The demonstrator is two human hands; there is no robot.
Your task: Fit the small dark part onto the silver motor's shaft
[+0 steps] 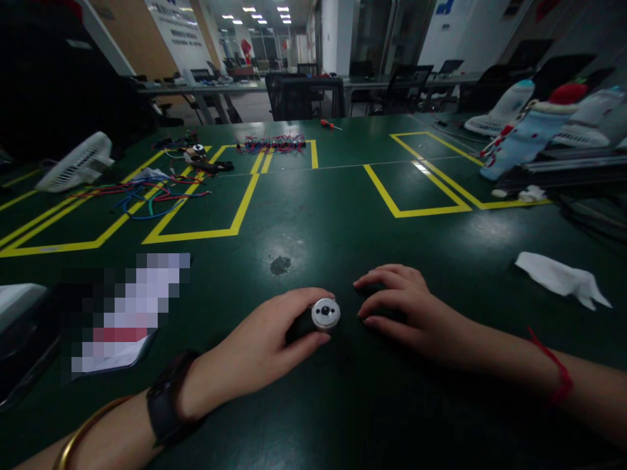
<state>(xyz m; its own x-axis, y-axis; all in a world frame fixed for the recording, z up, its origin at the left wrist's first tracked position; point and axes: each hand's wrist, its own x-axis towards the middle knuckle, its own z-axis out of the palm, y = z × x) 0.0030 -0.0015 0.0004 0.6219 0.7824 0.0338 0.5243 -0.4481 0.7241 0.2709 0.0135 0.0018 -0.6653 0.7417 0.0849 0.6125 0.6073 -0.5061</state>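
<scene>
My left hand (274, 333) is closed around a small round metal cylinder (326, 315), with the thumb and index finger at its sides. The cylinder's silver face points up toward me and shows a dark centre spot with a smaller hole on either side. Its lower part is hidden. Just right of it, my right hand (406, 310) is held over the green table (294, 405) with bent, spread fingers and nothing in them. A gap separates its fingertips from the cylinder.
A phone-like flat object (122, 349), partly pixelated, lies to the left. Crumpled white tissue (561, 277) is at the right. Farther off are loose coloured wires (157, 192), a wire bundle (274, 143), a screwdriver (328, 124), a white fan (78, 163) and a light-blue plush-like item (519, 140).
</scene>
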